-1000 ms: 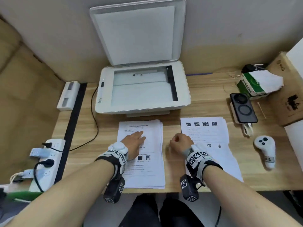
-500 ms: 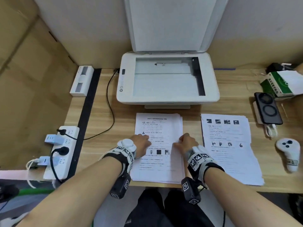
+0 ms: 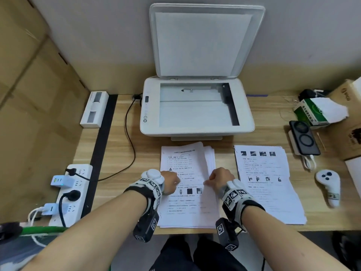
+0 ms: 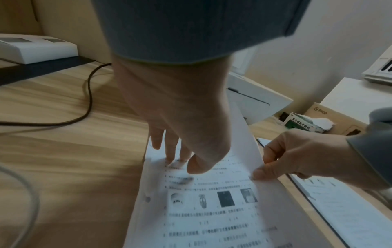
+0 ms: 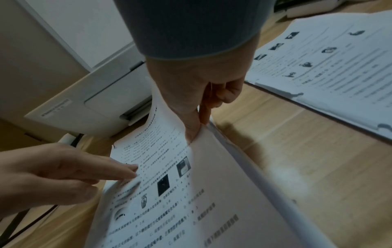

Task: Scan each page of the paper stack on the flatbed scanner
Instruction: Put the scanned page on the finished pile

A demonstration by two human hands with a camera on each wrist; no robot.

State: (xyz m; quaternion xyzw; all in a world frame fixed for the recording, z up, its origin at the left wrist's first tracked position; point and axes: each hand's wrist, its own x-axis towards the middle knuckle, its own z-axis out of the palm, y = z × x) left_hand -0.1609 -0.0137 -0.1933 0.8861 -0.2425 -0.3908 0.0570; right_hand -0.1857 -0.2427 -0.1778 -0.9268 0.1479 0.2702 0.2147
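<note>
A white flatbed scanner (image 3: 197,106) stands at the back of the desk, its lid (image 3: 203,42) raised and its glass bare. In front of it lies a printed paper stack (image 3: 187,208) (image 4: 212,218) (image 5: 169,209). My left hand (image 3: 172,181) (image 4: 180,159) (image 5: 127,171) presses straight fingers on the stack's left part. My right hand (image 3: 210,179) (image 4: 257,171) (image 5: 195,132) pinches the right edge of the top sheet (image 5: 165,134) between thumb and fingers, and that edge curls up off the stack. A second paper pile (image 3: 267,184) (image 5: 331,67) lies to the right.
A power strip (image 3: 70,194) with plugs and a white box (image 3: 94,109) sit at the left. A scanner cable (image 3: 130,137) runs over the desk. At the right are a phone (image 3: 303,137), a green-white box (image 3: 314,112), a white controller (image 3: 329,186) and cardboard boxes (image 3: 349,118).
My right hand moved left from the desk between the piles to the stack's right edge and took hold of the top sheet. My left hand slid down the page. The head view shifted.
</note>
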